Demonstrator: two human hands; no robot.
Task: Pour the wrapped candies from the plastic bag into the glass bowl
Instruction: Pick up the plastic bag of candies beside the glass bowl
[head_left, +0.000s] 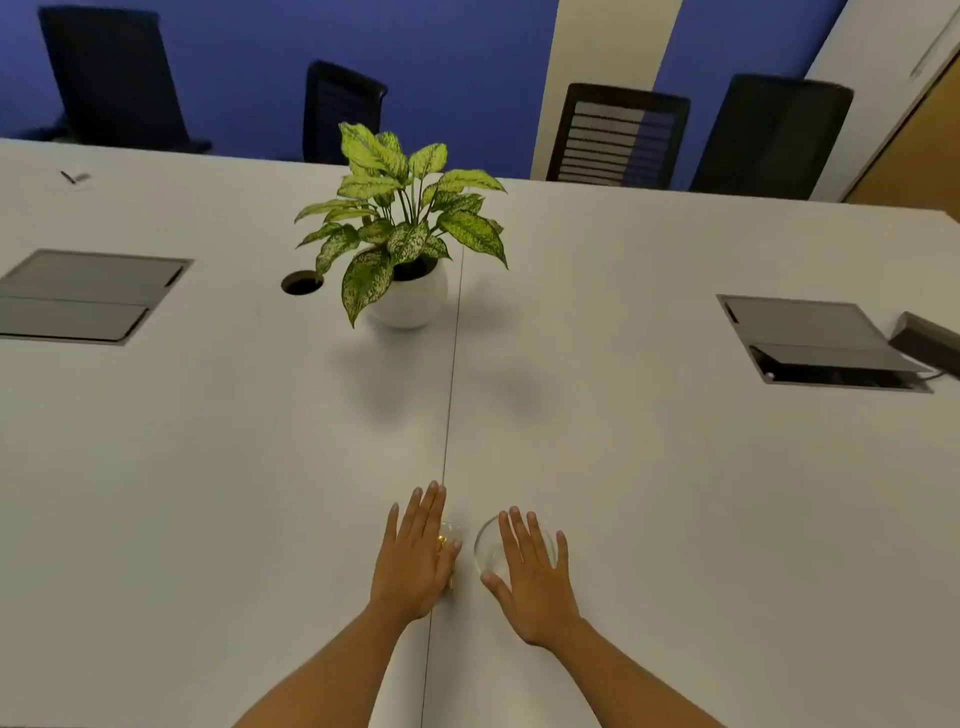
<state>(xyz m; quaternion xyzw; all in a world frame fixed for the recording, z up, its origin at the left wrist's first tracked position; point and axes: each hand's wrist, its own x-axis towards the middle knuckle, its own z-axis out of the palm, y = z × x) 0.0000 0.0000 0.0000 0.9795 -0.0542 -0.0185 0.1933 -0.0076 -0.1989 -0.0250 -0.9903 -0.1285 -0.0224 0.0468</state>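
My left hand (415, 556) lies flat with fingers apart over a clear plastic bag (451, 532) of gold-wrapped candies; only the bag's right edge shows past my fingers. My right hand (535, 577) is spread flat over the right part of a clear glass bowl (485, 548), which stands on the white table (675, 493). The bowl's left rim is visible and looks bare inside. Bag and bowl sit side by side, a small gap between them. Neither hand grips anything.
A potted plant (405, 239) in a white round pot stands farther back at the centre. Grey cable hatches (83, 296) (810, 338) sit left and right, the right one open, with a dark box (930, 343) beside it. Black chairs (618, 137) line the far edge.
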